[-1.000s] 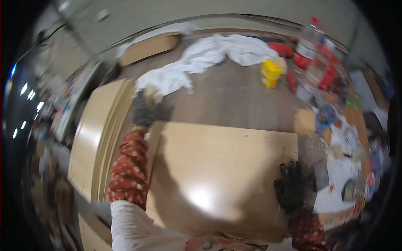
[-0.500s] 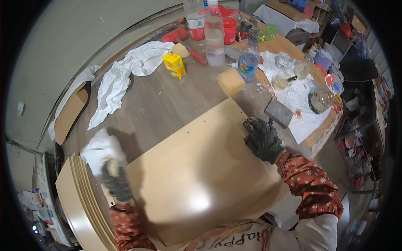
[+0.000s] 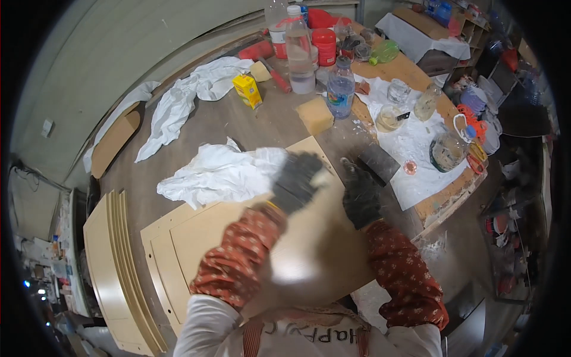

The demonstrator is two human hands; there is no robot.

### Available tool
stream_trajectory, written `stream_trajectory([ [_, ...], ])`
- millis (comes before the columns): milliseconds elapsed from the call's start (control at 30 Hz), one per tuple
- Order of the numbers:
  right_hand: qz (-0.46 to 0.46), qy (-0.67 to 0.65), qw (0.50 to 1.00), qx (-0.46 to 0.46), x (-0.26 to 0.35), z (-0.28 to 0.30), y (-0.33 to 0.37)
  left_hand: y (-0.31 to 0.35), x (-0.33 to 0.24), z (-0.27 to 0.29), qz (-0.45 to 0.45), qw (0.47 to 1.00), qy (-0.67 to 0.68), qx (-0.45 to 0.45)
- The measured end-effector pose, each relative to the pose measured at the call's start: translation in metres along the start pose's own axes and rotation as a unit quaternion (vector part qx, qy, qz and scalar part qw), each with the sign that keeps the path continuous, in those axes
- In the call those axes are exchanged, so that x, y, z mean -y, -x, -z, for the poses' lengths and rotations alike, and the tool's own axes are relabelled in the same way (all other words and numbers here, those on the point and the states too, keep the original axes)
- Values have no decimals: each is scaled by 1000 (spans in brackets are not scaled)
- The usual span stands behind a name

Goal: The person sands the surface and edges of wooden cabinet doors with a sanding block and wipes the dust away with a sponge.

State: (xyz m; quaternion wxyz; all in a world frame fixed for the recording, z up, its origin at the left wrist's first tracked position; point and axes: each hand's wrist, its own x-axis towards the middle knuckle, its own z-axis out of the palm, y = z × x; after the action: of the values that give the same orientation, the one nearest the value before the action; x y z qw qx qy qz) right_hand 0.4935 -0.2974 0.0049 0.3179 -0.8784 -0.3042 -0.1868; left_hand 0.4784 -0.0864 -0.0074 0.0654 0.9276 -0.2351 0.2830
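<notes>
My left hand point(image 3: 297, 181), in a dark glove, is over the upper part of a glossy tan cabinet panel point(image 3: 238, 238). A crumpled white cloth point(image 3: 217, 172) trails left from it, partly on the brown table and partly over the panel's far edge. The fingers are blurred but look closed on the cloth's end; a pale patch shows at the fingertips. My right hand point(image 3: 361, 193), also gloved, is at the panel's right edge with fingers stretched forward, holding nothing visible. A dark grey block point(image 3: 379, 165) lies just beyond it.
Several similar panels point(image 3: 110, 256) lean together at the left. Farther back are another white cloth point(image 3: 184, 98), a yellow box point(image 3: 247, 91), a yellow sponge point(image 3: 315, 116) and plastic bottles point(image 3: 301, 59). Jars point(image 3: 389, 118) stand on white sheeting at the right.
My left hand has swung from the left side across to the panel's upper right, drawing the white cloth out behind it. My right hand stays near the panel's right edge; its fingers now point forward.
</notes>
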Motion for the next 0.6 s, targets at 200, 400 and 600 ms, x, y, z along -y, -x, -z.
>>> stream_trajectory([
  [200, 16, -15, 1000, -20, 2, -9, -2, 102, 204, 102, 606, 786, -32, 115],
  [400, -28, -43, 997, 65, 3, 0, -5, 91, 206, 77, 247, 935, -244, -76],
  [600, -15, 1, 999, -28, -2, -9, -6, -35, -17, -9, 134, 963, -189, 136],
])
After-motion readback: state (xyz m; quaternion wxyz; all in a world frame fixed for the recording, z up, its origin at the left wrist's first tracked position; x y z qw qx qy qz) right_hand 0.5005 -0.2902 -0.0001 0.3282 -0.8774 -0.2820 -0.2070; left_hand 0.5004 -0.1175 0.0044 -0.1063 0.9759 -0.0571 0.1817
